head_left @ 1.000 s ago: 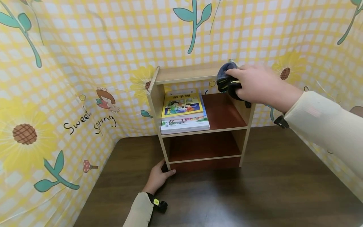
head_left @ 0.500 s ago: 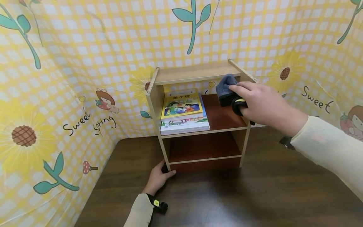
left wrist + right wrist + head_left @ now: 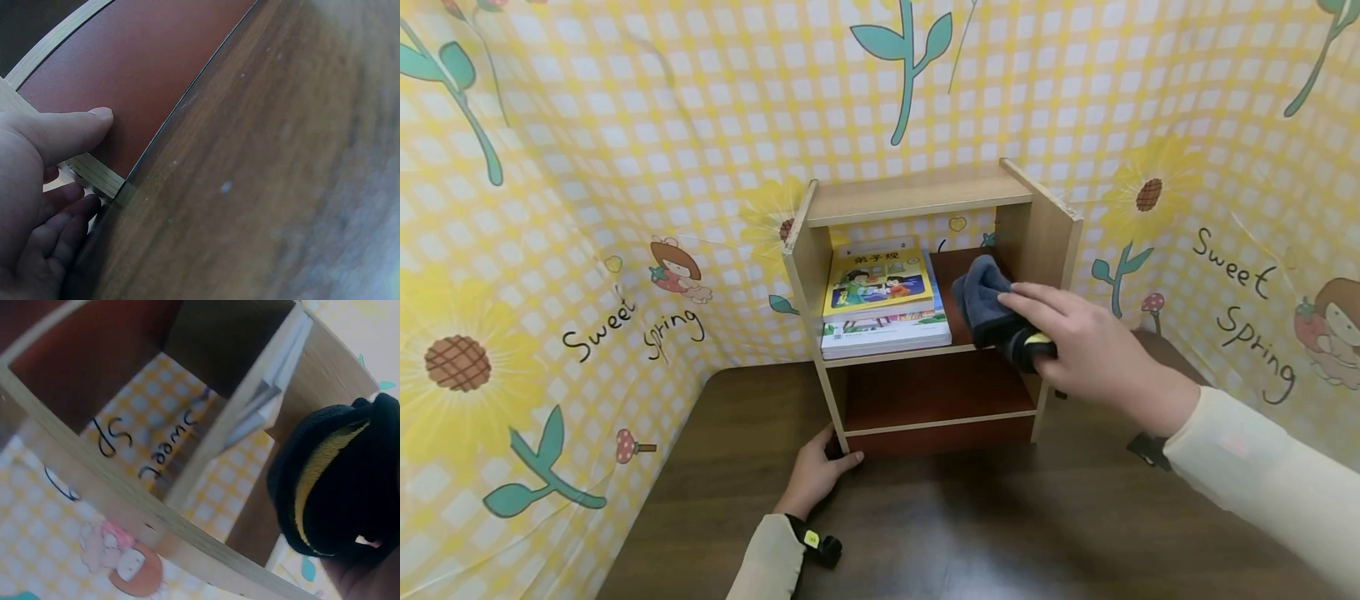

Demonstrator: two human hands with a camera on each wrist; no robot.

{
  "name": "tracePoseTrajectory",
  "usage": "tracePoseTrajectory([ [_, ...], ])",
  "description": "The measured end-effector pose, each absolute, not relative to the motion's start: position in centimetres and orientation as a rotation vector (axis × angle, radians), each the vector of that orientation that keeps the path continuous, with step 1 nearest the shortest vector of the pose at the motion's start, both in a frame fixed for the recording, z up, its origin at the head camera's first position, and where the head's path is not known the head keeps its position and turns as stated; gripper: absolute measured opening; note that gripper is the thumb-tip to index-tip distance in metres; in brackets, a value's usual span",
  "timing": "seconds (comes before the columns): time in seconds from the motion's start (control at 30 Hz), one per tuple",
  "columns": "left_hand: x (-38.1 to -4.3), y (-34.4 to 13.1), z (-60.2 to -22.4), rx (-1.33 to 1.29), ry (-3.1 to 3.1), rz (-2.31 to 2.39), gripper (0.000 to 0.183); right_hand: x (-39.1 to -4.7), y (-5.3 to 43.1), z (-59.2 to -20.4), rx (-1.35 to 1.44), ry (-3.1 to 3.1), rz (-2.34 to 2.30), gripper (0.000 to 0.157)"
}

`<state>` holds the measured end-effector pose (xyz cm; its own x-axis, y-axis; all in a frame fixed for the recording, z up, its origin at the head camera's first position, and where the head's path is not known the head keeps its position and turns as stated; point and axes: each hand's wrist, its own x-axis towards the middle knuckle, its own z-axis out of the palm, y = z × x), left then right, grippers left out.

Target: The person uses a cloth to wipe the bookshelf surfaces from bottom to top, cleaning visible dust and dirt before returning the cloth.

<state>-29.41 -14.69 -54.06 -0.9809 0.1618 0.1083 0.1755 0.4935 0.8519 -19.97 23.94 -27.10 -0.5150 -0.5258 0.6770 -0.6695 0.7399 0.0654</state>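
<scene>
A small wooden shelf unit [image 3: 925, 200] with reddish-brown boards stands on the table. My left hand [image 3: 815, 471] grips the bottom left corner of its side panel. In the left wrist view the thumb [image 3: 78, 131] lies across the front and the fingers sit behind the panel. My right hand [image 3: 1093, 346] holds a bunched dark grey-blue cloth [image 3: 983, 296] with a yellow edge, in front of the right part of the upper compartment. Whether the cloth touches the board cannot be told. In the right wrist view the cloth [image 3: 331, 481] is beside the shelf unit.
A stack of books [image 3: 883, 292], a yellow picture book on top, lies in the left part of the upper compartment. The brown wooden table [image 3: 910, 533] extends in front. Yellow checked fabric [image 3: 715, 125] with flower prints hangs behind and at both sides.
My right hand has moved down with the cloth, from the unit's top right corner to the upper compartment's front edge. The left hand keeps its place.
</scene>
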Motion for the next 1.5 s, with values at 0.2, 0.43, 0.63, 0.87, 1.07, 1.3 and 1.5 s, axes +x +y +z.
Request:
tracePoseTrajectory([
  [0.2, -29.5, -14.8, -53.9, -0.309, -2.701, -1.545, 0.082, -19.7, 24.0, -30.2, 1.063, -2.193, 0.323, 0.077],
  [0.43, -29.8, -15.0, -53.7, -0.302, -2.700, -1.521, 0.080, -19.7, 22.9, -34.3, 1.217, -2.202, 0.436, 0.073],
  [0.63, -29.8, -15.3, -53.8, -0.296, -2.707, -1.521, 0.081, -19.4, 21.8, -36.7, 1.265, -2.170, 0.541, 0.072],
  [0.87, -29.7, -15.3, -53.8, -0.294, -2.700, -1.525, 0.081, -18.8, 21.0, -38.9, 1.327, -2.140, 0.576, 0.079],
  [1.07, -29.7, -14.9, -53.9, -0.325, -2.678, -1.540, 0.077, -18.4, 20.7, -40.4, 1.343, -2.153, 0.548, 0.081],
  [1.3, -29.4, -14.6, -53.8, -0.345, -2.660, -1.550, 0.073, -18.1, 20.5, -41.0, 1.329, -2.181, 0.570, 0.084],
  [1.5, -29.3, -14.6, -54.0, -0.331, -2.666, -1.543, 0.072, -18.1, 20.3, -42.0, 1.344, -2.205, 0.594, 0.083],
])
